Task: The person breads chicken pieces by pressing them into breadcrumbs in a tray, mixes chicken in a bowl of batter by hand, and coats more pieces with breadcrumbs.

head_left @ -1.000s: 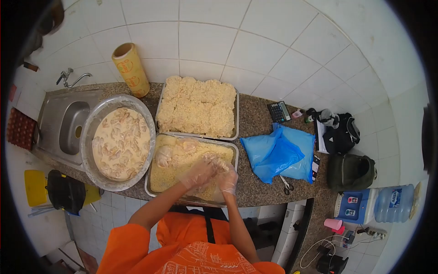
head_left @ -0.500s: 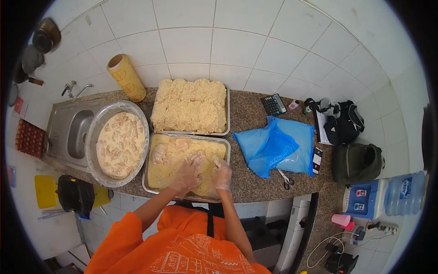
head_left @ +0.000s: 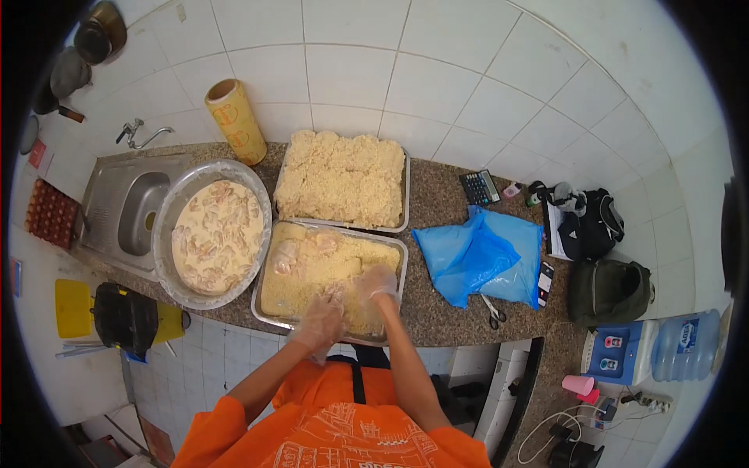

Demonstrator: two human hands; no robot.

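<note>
Both hands wear clear plastic gloves and work in a metal tray (head_left: 260,312) of pale breadcrumbs. My left hand (head_left: 321,316) is at the tray's near edge, its crumb-covered fingers reaching into the crumbs. My right hand (head_left: 378,282) lies over the crumbs at the tray's right side, fingers extended downward and slightly blurred. Toward the tray's back left, a pale raw chicken piece (head_left: 286,257) sits partly coated in crumbs. Another piece (head_left: 324,243) shows near the back rim. Whether anything lies under the fingers is hidden.
Behind is a second tray piled with breaded pieces (head_left: 343,179). At left, a large metal basin (head_left: 165,269) holds chicken in batter, beside a sink (head_left: 144,214) and an upright film roll (head_left: 236,125). Blue plastic bags (head_left: 476,257), scissors (head_left: 495,313) and a calculator (head_left: 479,187) lie right.
My left hand has drawn back toward the tray's near edge. My right hand has shifted from the right rim inward over the crumbs. The whole view has shifted slightly.
</note>
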